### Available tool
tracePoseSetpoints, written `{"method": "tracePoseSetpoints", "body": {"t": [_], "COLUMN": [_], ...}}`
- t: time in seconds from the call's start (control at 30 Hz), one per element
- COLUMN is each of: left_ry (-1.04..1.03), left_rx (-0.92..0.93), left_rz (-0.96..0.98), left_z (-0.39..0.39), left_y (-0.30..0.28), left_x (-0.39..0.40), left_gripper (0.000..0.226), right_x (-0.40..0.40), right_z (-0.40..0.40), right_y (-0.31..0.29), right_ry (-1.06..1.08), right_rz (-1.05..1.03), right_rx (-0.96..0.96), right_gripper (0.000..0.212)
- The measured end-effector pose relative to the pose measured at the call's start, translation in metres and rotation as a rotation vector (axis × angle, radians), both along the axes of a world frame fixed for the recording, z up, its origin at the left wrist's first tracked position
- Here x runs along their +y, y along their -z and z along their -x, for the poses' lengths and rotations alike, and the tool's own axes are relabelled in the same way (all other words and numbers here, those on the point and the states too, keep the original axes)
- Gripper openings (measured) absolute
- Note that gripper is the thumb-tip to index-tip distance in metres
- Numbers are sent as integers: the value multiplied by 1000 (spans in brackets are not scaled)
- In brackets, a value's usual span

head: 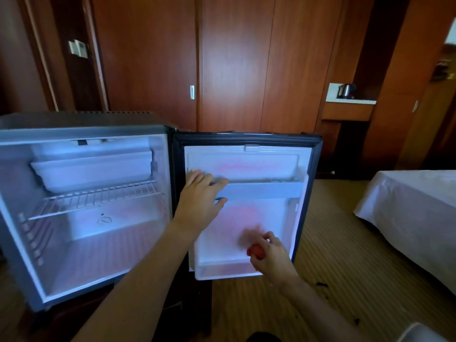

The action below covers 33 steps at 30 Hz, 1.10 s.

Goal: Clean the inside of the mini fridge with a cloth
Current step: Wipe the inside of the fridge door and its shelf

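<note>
While the left hand (200, 193) reaches forward with its fingers extended and its thumb spread, resting against the grey plastic door-shelf rail (261, 190) and holding nothing, the right hand (269, 255) is curled round a small red cloth (256, 251), bunched between fingers and palm; the fingers there are blurred, so the exact grip is hard to read. That right hand sits low and near, against the white inner lining of the open fridge door (271, 218), just above the door's bottom white tray (222, 271). The door stands swung out to the right of the grey mini fridge cabinet (81, 134), which sits on the left. Inside the cabinet are a white plastic freezer tray (91, 169) at the top and a white wire shelf (98, 196) just beneath it, above a bare white floor. Far behind stand reddish-brown wooden wardrobe panels (234, 58). To the far right a dark kettle (346, 90) rests on a white worktop (355, 101), and a bed with a white sheet (409, 206) lies at the right over striped carpet (333, 243).
</note>
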State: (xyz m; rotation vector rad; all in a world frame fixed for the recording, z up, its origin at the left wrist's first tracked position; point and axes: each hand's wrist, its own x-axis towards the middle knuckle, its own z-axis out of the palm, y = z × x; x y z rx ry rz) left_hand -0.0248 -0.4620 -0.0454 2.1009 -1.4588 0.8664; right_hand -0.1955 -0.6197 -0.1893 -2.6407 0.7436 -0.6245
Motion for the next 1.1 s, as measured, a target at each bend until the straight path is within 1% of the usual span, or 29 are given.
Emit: {"method": "tracePoseSetpoints", "body": {"t": [0.1,0.17,0.2,0.3,0.37,0.43,0.47,0.53,0.6,0.67,0.77,0.83,0.87,0.93,1.0,1.1], "left_ry": [-15,-31,-32,-44,-85,-116,-107,-56,-2,26,25,13,6,3,-4,-20], "left_rx": [-33,-40,-43,-17,43,76,56,-38,-151,-196,-132,-94,-109,-153,-176,-142], "left_rz": [-159,-240,-235,-129,-150,-183,-183,-144,-52,18,104,137,151,157,152,167], "left_z": [6,7,6,1,-4,-8,-10,-16,-26,-33,-35,-34,-36,-38,-39,-35], "left_y": [-8,-18,-25,-46,-50,-45,-41,-31,-19,-6,9,13,14,16,17,18], "left_x": [10,17,20,28,30,28,27,26,23,19,10,6,5,4,5,2], "left_gripper": [58,66,67,70,76,79,77,63,48,47,51,51,49,48,50,50], "right_x": [11,15,16,16,14,11,10,5,1,3,12,12,7,-13,-34,-49], "right_z": [21,31,33,29,17,0,-9,-27,-45,-63,-89,-94,-92,-74,-49,-32], "right_y": [-57,-101,-123,-178,-198,-206,-206,-202,-193,-185,-178,-178,-179,-179,-180,-184], "right_ry": [-139,-133,-113,-119,-125,-129,-137,-159,-170,-163,-193,-224,-226,-167,-54,61], "right_rz": [91,182,223,266,279,296,295,295,303,290,278,300,312,305,261,240], "right_rx": [-130,-256,-320,-474,-470,-405,-376,-352,-395,-477,-521,-498,-486,-494,-522,-509], "right_gripper": [26,32,35,40,36,34,35,38,40,39,40,40,39,33,28,23]}}
